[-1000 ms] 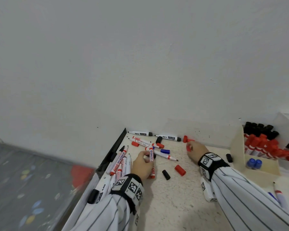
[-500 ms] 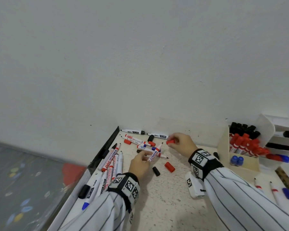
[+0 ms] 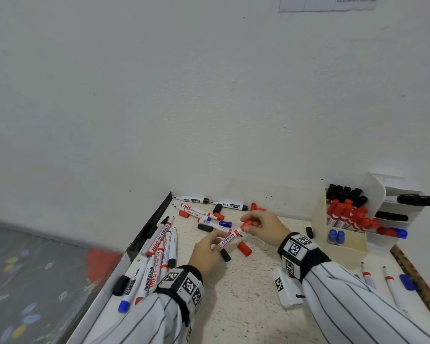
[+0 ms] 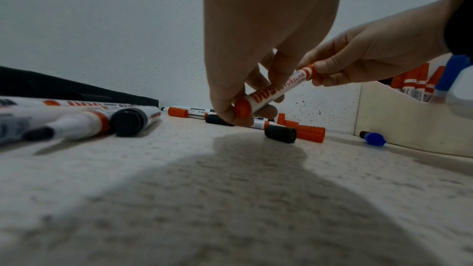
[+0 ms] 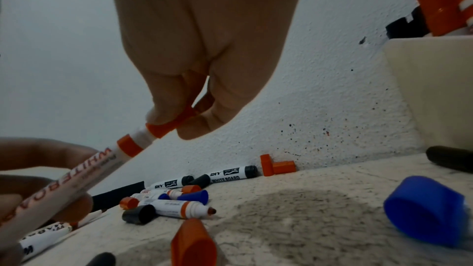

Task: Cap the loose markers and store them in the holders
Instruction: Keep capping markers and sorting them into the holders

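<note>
My left hand (image 3: 212,244) grips the barrel of a red whiteboard marker (image 3: 230,238), held tilted above the table. My right hand (image 3: 252,223) pinches a red cap (image 3: 246,224) that sits on the marker's tip end. The left wrist view shows the marker (image 4: 276,90) between both hands, and the right wrist view shows the cap (image 5: 170,123) over the nib. A cream holder (image 3: 343,247) at the right holds capped red, black and blue markers. Loose markers and caps lie around, among them a red cap (image 3: 244,249) and a black cap (image 3: 225,255).
Several markers (image 3: 159,254) lie along the table's left edge by a black strip. More markers (image 3: 392,286) and a wooden ruler (image 3: 417,276) lie at the right front. A white shelf unit (image 3: 395,219) stands behind the holder. The wall runs close behind.
My right hand picked a red cap from near the wall and brought it to the marker's tip. My left hand lifted and tilted the marker toward it.
</note>
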